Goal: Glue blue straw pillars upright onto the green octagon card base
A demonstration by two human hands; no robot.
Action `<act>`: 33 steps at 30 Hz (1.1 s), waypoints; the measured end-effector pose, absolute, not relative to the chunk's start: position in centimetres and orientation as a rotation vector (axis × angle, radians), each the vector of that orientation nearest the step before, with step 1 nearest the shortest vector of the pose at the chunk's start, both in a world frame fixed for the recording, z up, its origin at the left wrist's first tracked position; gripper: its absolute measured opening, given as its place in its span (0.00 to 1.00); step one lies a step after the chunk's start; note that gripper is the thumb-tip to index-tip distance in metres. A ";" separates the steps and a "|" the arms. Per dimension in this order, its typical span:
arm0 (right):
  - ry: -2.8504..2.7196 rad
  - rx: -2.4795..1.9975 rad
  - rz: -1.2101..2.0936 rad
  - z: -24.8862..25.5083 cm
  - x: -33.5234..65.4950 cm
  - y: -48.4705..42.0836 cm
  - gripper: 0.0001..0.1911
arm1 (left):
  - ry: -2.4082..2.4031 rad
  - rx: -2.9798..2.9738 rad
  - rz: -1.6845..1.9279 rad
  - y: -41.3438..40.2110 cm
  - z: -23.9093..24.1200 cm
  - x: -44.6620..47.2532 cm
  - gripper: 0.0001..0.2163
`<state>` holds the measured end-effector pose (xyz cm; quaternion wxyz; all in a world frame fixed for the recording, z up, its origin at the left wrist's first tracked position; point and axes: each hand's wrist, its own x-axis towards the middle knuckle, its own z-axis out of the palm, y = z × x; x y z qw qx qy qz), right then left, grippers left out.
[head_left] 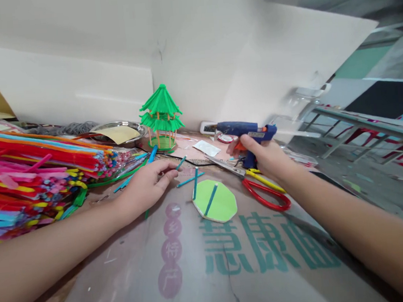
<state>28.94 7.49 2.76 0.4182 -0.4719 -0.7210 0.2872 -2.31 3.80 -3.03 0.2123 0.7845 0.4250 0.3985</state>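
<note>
My left hand [155,179] pinches a short teal stick [181,162] between thumb and fingertips. In my right hand [257,153] is a blue glue gun [238,128], gripped by its handle with the nozzle pointing left. Between the hands lies a light green octagonal base [223,205], with two teal sticks [211,199] standing up from its left part, one leaning. Another loose teal stick [190,180] rests on the table beyond the base. Red-handled scissors [266,197] lie below my right hand, beside a yellow-handled tool [268,181].
A green-roofed pavilion model [162,119] stands at the back. Bundles of coloured pipe cleaners [31,169] fill the left side. Behind them is a metal dish [135,132] with yellowish paper. A white slip [206,148] and a white device [207,127] lie near the white back panel.
</note>
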 end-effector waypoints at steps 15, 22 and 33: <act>-1.856 -1.783 0.416 0.1 29.3 16.7 0.14 | 1.225 2.196 1.156 3.8 -2.8 -2.6 0.12; -1.991 -1.807 0.359 1.2 30.3 16.1 0.14 | 1.220 2.149 1.150 3.5 -2.2 -2.8 0.12; -1.823 -1.621 0.179 5.2 33.1 7.3 0.18 | 0.882 2.452 1.312 -1.7 3.7 -1.9 0.11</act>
